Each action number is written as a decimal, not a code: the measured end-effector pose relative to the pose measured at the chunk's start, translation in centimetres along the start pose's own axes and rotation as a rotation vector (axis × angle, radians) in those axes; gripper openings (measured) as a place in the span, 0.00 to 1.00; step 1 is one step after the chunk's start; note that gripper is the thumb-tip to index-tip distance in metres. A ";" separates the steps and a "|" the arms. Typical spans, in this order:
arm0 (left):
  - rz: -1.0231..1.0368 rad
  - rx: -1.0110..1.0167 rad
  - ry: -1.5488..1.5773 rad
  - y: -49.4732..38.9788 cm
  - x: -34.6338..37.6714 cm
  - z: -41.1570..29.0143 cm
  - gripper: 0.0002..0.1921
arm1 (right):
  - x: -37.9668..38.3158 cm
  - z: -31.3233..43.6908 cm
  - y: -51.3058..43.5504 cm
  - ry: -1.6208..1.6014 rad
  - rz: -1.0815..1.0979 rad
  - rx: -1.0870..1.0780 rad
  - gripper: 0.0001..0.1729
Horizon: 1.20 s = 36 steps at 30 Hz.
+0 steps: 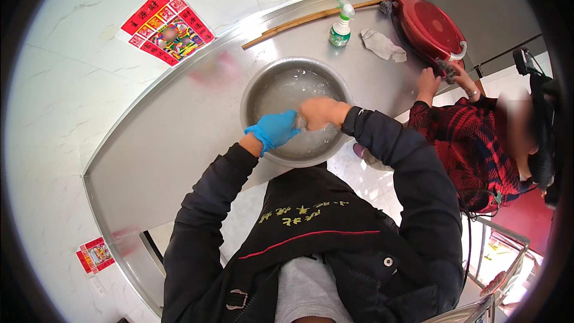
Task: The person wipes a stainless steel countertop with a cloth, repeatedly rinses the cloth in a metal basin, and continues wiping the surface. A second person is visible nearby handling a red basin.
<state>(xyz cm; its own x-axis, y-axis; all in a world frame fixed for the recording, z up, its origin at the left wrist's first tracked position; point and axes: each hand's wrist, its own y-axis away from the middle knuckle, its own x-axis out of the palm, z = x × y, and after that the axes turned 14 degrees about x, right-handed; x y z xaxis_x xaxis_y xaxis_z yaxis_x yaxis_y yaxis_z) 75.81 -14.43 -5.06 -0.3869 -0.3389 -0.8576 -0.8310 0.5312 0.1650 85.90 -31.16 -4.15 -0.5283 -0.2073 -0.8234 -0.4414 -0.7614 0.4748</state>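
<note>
A round metal basin (pixel 247 116) of cloudy water stands at the counter's front edge before me. Above the water, inside its rim, my two hands come together. My left hand (pixel 279 131) wears a blue disposable glove and is closed on one end of a small wet grey cloth (pixel 301 122), as far as it can be made out. Bare and slightly blurred, my right hand (pixel 322 113) grips the other end. Most of the cloth is hidden by the fingers.
On the metal counter (pixel 170 152) are a green-and-white spray bottle (pixel 340 31), a grey rag (pixel 382 45), a wooden strip (pixel 296 22) and a red round appliance (pixel 430 27). To the right, a co-worker's hands (pixel 462 78) hold a scouring pad (pixel 445 71) against the appliance.
</note>
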 end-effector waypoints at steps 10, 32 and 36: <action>-0.554 -0.043 0.181 0.4 2.3 0.9 0.22 | 0.3 -0.3 1.6 -0.425 -0.132 0.029 0.25; -0.067 -0.311 1.330 1.3 -5.6 -7.5 0.08 | -5.9 1.5 5.9 0.349 -0.666 -0.386 0.06; -0.354 -0.223 0.782 -0.3 -1.3 -5.4 0.12 | -2.9 1.5 3.9 0.190 -0.469 -0.125 0.05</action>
<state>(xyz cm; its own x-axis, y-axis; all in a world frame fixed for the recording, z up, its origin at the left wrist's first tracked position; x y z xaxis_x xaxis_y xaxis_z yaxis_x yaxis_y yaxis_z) 74.42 -18.38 -1.38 -0.1872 -0.9317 -0.3114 -0.9807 0.1589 0.1143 84.58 -32.64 0.53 -0.1481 0.0751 -0.9861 -0.5032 -0.8641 0.0098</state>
